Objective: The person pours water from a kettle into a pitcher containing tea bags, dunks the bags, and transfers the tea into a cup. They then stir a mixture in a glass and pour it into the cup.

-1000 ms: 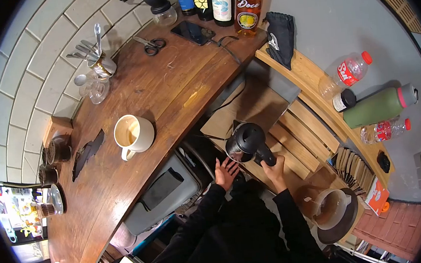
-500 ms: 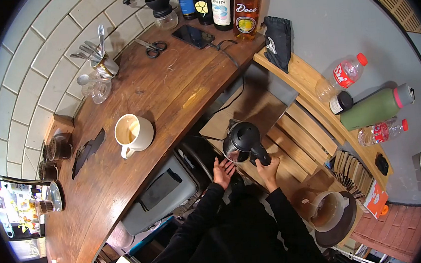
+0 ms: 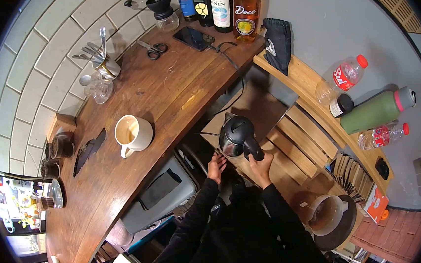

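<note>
Above the wooden slats (image 3: 290,145); black kettle (image 3: 238,135) in right hand (image 3: 261,168).

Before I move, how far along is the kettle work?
Done: the kettle is over the wooden surface, lid apparently shut. In hand: the right hand grips it; the left hand is close beside it. Left, probably: releasing it; whether it's seated is unclear.

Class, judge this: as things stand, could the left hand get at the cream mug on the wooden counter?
Probably yes: the cream mug stands near the edge of the counter, and nothing visible blocks the left hand from it.
</note>
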A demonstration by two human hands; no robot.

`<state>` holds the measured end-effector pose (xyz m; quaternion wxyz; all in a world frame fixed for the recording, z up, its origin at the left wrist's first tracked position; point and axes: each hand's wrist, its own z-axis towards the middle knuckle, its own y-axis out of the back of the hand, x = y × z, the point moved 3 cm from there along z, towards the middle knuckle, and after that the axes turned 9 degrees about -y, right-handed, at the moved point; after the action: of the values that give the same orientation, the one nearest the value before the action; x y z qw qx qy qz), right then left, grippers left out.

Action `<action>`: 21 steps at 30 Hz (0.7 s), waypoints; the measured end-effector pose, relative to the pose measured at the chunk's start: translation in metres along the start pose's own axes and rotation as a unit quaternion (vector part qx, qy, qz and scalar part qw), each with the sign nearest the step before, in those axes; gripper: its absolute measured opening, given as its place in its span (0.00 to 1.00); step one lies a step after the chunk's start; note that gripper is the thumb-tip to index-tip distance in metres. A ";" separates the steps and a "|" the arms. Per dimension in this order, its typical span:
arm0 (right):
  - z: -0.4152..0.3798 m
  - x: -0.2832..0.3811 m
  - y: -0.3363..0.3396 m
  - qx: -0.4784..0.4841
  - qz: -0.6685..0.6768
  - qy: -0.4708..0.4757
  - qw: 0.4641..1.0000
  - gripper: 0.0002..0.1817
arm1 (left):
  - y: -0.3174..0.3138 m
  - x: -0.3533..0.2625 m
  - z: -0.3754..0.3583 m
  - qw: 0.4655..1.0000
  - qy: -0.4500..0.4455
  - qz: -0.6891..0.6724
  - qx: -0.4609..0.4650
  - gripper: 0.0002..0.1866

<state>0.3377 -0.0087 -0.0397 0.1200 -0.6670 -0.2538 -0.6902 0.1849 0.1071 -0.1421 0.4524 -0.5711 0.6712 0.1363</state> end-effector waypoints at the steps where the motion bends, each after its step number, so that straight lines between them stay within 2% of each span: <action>1: 0.001 0.000 -0.001 -0.017 0.013 0.004 1.000 0.07 | 0.002 -0.002 -0.001 1.000 0.000 0.000 0.000 0.37; 2: 0.002 0.000 -0.001 -0.034 0.027 0.008 0.999 0.11 | 0.003 -0.004 -0.003 1.000 -0.002 0.016 -0.002 0.35; 9: 0.009 -0.020 0.004 -0.038 -0.077 0.044 0.995 0.12 | 0.005 0.000 -0.025 0.999 -0.005 0.001 0.054 0.27; 12: 0.011 -0.010 0.006 -0.019 -0.109 0.003 0.994 0.12 | 0.004 0.003 -0.044 0.998 0.000 0.019 0.066 0.24; 14: 0.007 0.008 0.009 -0.007 -0.057 0.027 0.998 0.16 | 0.000 0.000 -0.060 0.996 0.013 0.039 0.078 0.22; 15: 0.006 0.007 0.013 0.044 -0.074 0.000 0.996 0.25 | 0.000 0.003 -0.068 0.993 0.022 0.055 0.099 0.21; 16: -0.001 0.008 0.018 0.032 -0.074 0.000 0.997 0.25 | 0.001 0.007 -0.076 0.989 0.032 0.072 0.122 0.20; 19: -0.033 0.012 0.038 -0.068 -0.215 0.071 0.972 0.37 | 0.004 0.015 -0.097 0.973 0.030 0.117 0.195 0.20; 21: -0.062 0.021 0.057 -0.084 -0.219 0.050 0.971 0.35 | -0.001 0.020 -0.114 0.958 0.029 0.129 0.255 0.19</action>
<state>0.3110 -0.0847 -0.0070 -0.0774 -0.5675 -0.3284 -0.7510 0.1352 0.0140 -0.0935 0.5422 -0.3490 0.7643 0.0011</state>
